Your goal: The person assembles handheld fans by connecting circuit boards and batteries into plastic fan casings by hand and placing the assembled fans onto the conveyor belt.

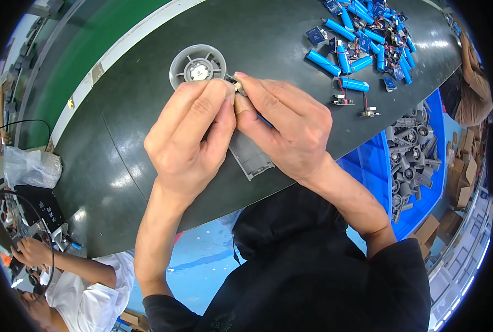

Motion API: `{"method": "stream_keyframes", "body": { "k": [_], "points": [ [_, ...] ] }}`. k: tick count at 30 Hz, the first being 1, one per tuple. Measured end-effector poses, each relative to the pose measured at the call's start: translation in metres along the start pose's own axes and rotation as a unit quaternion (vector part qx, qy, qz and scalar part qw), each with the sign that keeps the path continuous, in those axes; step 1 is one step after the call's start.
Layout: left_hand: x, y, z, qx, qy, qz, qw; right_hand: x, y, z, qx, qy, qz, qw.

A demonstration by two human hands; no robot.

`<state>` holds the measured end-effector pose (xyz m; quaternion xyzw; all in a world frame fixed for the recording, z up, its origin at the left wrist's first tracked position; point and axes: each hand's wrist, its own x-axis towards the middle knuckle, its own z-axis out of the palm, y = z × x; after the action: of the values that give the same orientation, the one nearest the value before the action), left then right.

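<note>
A grey plastic fan housing [173, 71] with a round spoked head lies on the dark green table, its open handle [250, 159] running toward me under my hands. Both hands meet at the joint of head and handle. My left hand [194, 133] is closed in a pinch there, and what its fingertips hold is hidden. Thumb and forefinger of my right hand [288, 119] pinch a small circuit board [236, 84] with a pale part on it, only partly visible. A sliver of blue [264, 120] shows beneath the right hand.
Blue cylindrical batteries [324, 63] wired to small circuit boards [370, 112] are heaped at the far right. A blue bin [439, 149] of grey housings [409, 157] stands right of the table. Another person's arm [83, 265] is at lower left, near a clear plastic bag [33, 167].
</note>
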<state>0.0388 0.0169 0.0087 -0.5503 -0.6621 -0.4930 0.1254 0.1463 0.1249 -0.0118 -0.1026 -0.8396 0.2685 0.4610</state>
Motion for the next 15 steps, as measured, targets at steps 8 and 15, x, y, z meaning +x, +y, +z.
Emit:
{"method": "stream_keyframes", "body": {
  "k": [8, 15],
  "points": [
    [0.0012, 0.0013, -0.0017, 0.006, -0.010, -0.007, 1.000, 0.0003, -0.0018, -0.0008, 0.007, -0.004, 0.004, 1.000],
    [-0.0019, 0.0022, 0.0034, -0.013, 0.003, -0.035, 0.999, -0.0037, -0.0055, -0.0020, 0.007, 0.002, 0.034, 0.999]
  ]
}}
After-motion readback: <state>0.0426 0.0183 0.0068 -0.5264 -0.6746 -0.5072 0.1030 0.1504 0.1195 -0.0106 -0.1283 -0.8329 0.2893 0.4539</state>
